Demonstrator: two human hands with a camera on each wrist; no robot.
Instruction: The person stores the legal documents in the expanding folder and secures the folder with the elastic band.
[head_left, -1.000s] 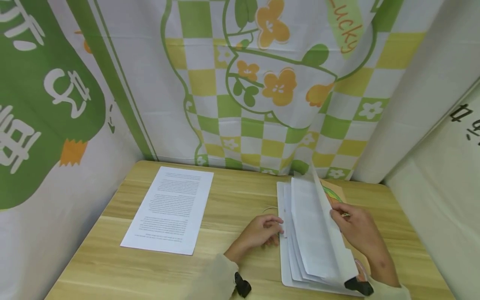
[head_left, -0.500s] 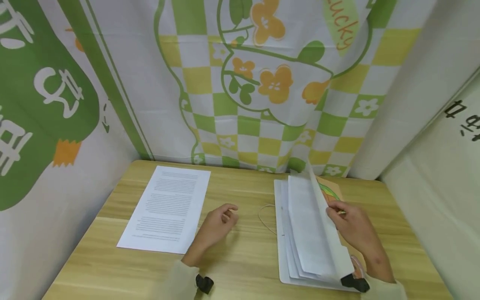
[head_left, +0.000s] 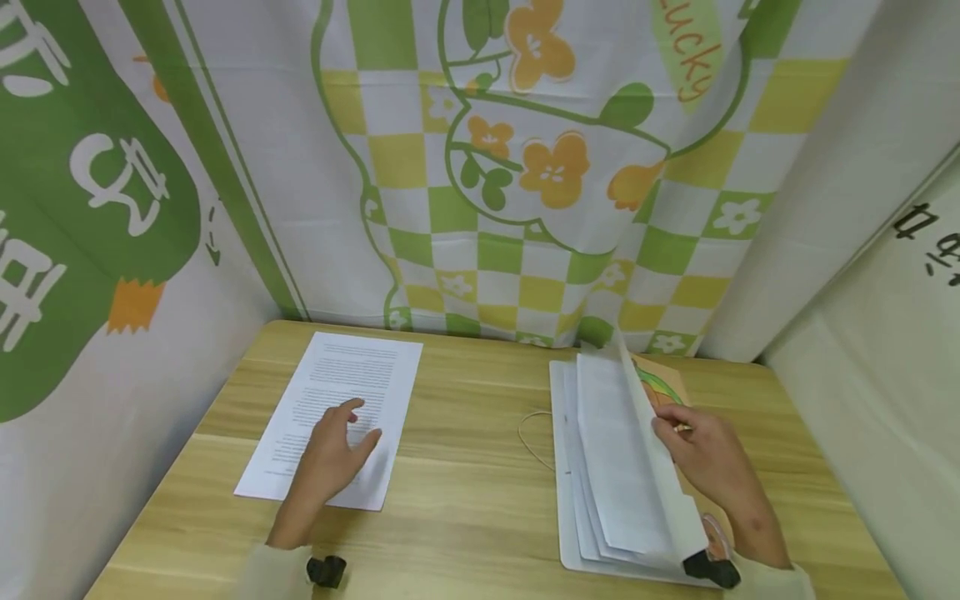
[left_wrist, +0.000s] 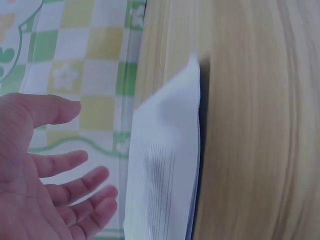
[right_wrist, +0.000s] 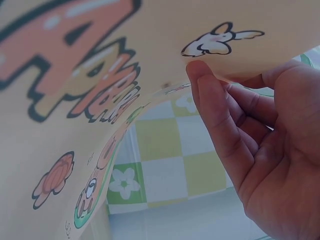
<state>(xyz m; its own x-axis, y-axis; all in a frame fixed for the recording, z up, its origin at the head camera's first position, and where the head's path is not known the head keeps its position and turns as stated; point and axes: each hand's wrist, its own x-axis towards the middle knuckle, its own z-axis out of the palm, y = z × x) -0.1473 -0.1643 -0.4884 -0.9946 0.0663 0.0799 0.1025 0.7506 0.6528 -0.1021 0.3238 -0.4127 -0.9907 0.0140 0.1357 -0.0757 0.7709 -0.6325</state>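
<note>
My left hand (head_left: 330, 454) is over the lower part of the printed sheets (head_left: 360, 367) at the table's left, fingers and thumb spread. In the left wrist view the hand (left_wrist: 45, 175) holds nothing and appears apart from the sheets (left_wrist: 170, 130). On the right lies a file folder with white papers (head_left: 611, 450) inside. Its cover (head_left: 651, 437) is lifted, and my right hand (head_left: 712, 458) pinches the cover's edge. The right wrist view shows the cover's beige outside (right_wrist: 30, 135) with cartoon prints, gripped between thumb and fingers.
A thin string (head_left: 525, 442) loops out from the folder's left side onto the wooden table (head_left: 465, 467). Behind the table hangs a checked curtain (head_left: 498, 250). More printed cloth (head_left: 45, 208) closes off the left side, and pale cloth (head_left: 885, 392) the right.
My left hand has left the folder's left edge and travelled left to above the printed sheets, its fingers spreading. The right hand keeps the cover raised in the same place.
</note>
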